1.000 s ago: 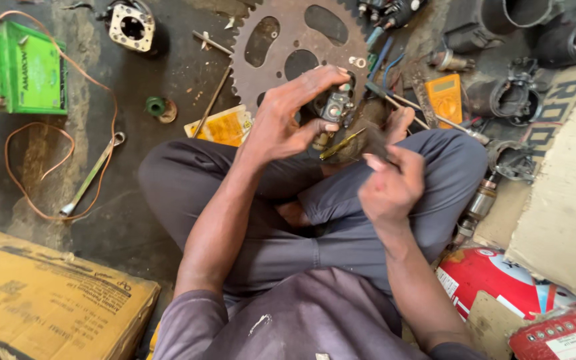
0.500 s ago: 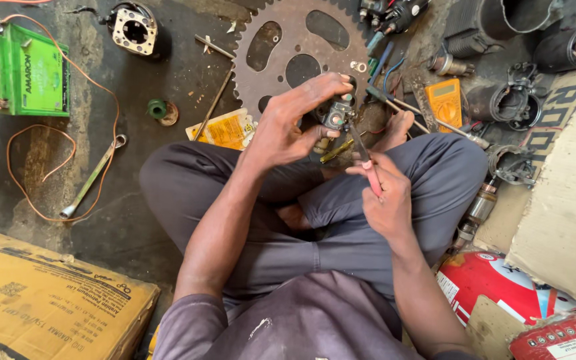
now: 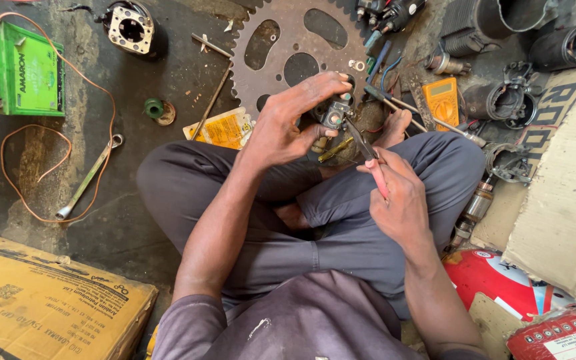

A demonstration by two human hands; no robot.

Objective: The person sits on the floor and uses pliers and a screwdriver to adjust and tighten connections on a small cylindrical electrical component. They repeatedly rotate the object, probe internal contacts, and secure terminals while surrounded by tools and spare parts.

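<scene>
I sit cross-legged on a workshop floor. My left hand grips a small metal electrical part held over my lap, fingers curled over its top. My right hand is closed on red-handled pliers, whose jaws point up and left and touch the part. A large toothed sprocket lies on the floor just beyond my hands.
A green battery with orange wire sits far left, a spanner beside it. A yellow multimeter, black rubber housings and motor parts lie at right. Cardboard box at lower left, red canister lower right.
My right hand has moved from open beside the part to gripping the pliers and bringing their jaws up to the part. The left hand keeps holding the part.
</scene>
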